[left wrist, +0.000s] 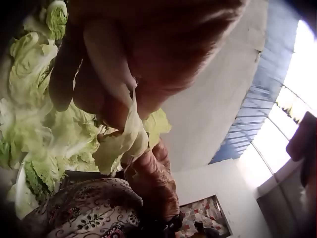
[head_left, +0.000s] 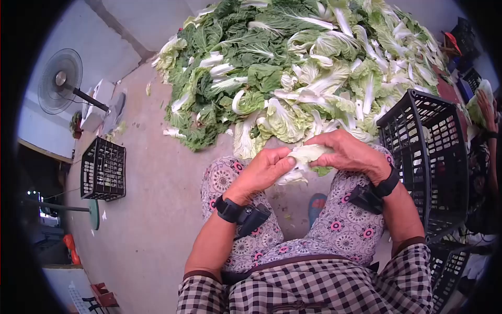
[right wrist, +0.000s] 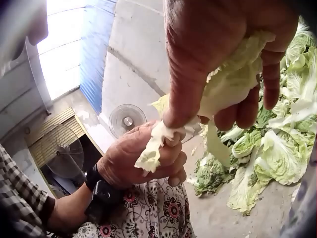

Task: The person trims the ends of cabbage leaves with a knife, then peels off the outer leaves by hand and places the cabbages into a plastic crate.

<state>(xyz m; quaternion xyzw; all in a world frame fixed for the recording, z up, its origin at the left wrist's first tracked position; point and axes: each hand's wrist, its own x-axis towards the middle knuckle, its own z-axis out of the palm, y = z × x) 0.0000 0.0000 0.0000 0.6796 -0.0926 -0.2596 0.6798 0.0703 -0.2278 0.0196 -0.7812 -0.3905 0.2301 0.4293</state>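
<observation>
Both hands meet above the knees in the head view. The left hand [head_left: 266, 170] pinches one side of a pale cabbage leaf piece [head_left: 308, 154], its fingers curled. On the other side the right hand [head_left: 348, 153] grips the same pale leaf between thumb and fingers. In the right wrist view, the right hand [right wrist: 218, 64] has a crumpled yellow-green leaf [right wrist: 230, 87] under its palm, and the left hand [right wrist: 143, 156] holds a torn strip [right wrist: 151, 151]. Thin leaf [left wrist: 126, 141] hangs below the left hand [left wrist: 129, 59] in the left wrist view.
A large heap of cabbage leaves [head_left: 261, 57] covers the floor ahead. A black crate [head_left: 426, 157] stands close on the right, another crate [head_left: 103, 170] at the left. A fan [head_left: 60, 81] is at the far left. Another person's hand [head_left: 486, 107] shows at the right edge.
</observation>
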